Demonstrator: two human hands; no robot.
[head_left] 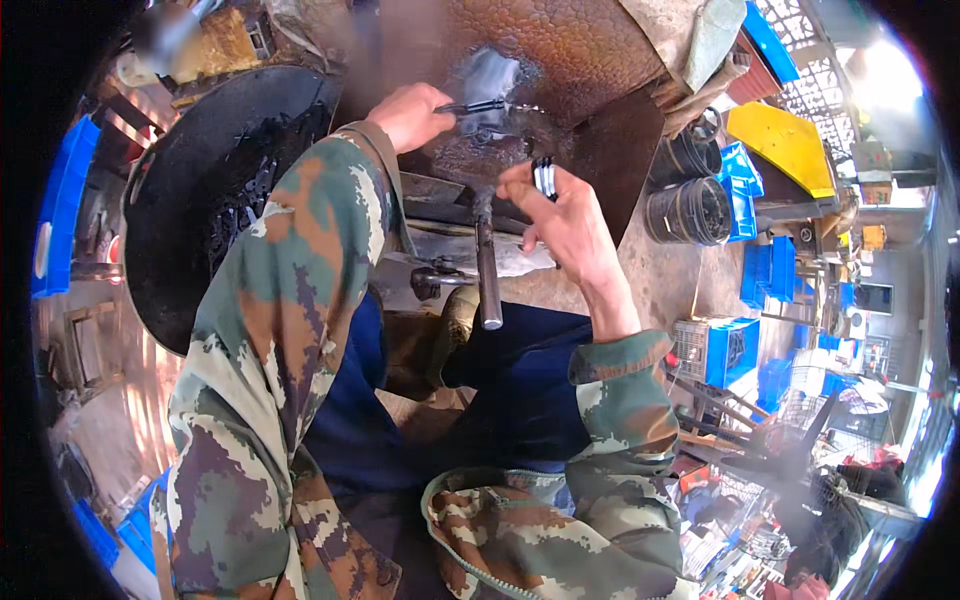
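My left hand (408, 118) is closed on a slim dark metal piece (474, 107), which points right over a wet, shiny patch (490, 78) of a brown, pitted metal surface. Lower and to the right, my right hand (570, 220) has its fingers curled, with a few small dark, glossy metal pieces (544, 178) held between them. Just left of those fingers, a round steel bar (487, 265) sticks out toward me above my knees. What kind the small pieces are, I cannot tell.
A wide black pan (165, 215) on the left holds several dark metal pieces. At right stand black buckets (688, 212), a yellow sheet (782, 147) and blue crates (732, 352). A fan (785, 450) is at lower right.
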